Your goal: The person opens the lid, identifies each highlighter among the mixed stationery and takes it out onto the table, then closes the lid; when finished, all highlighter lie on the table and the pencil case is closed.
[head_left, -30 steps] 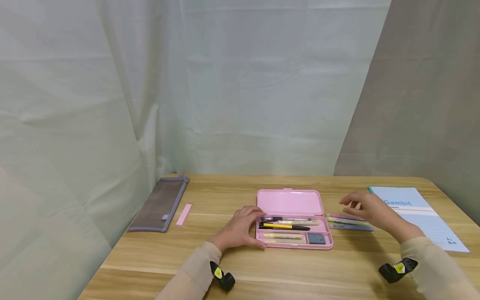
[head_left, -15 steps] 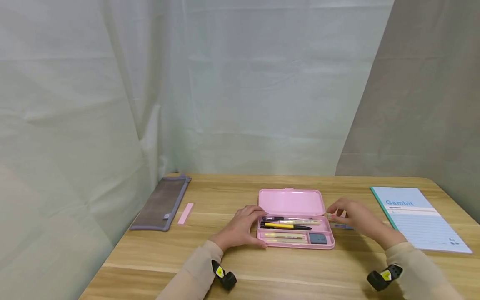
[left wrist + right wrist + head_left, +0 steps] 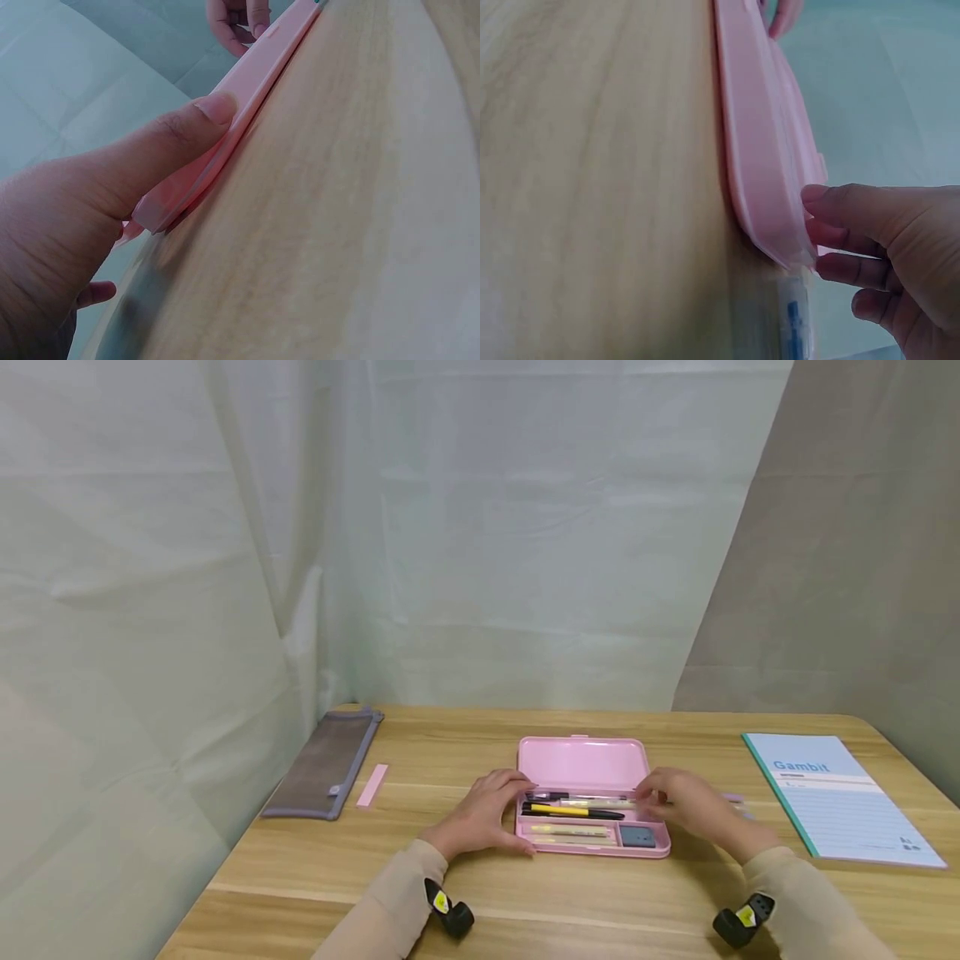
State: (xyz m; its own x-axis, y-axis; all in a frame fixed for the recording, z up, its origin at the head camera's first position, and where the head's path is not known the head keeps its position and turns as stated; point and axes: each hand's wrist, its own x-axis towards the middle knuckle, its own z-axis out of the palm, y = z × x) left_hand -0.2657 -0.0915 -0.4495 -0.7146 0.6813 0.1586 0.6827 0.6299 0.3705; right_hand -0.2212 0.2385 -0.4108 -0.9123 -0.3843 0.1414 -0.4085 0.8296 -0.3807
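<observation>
A pink pencil case (image 3: 582, 764) lies with its lid laid back. In its tray are several pens, among them a yellow and black pen (image 3: 573, 811), and a dark grey eraser (image 3: 637, 837). My left hand (image 3: 483, 816) grips the case's left end, thumb on the front wall and fingers at the back. At the tray's right end is my right hand (image 3: 682, 806), fingers bent, thumb and fingertips right at the rim in the right wrist view; I cannot tell whether they hold a pen. A clear pen with blue inside (image 3: 795, 326) lies just beyond the case, beneath that hand.
A blue notebook (image 3: 840, 797) marked Gambit lies at the right. Toward the left are a grey mesh zip pouch (image 3: 318, 768) and a small pink strip (image 3: 372, 785). Curtains hang behind the wooden table (image 3: 570, 910).
My right hand has moved left and down, from above the loose pens beside the case to the tray's right end. The left hand keeps its grip on the case.
</observation>
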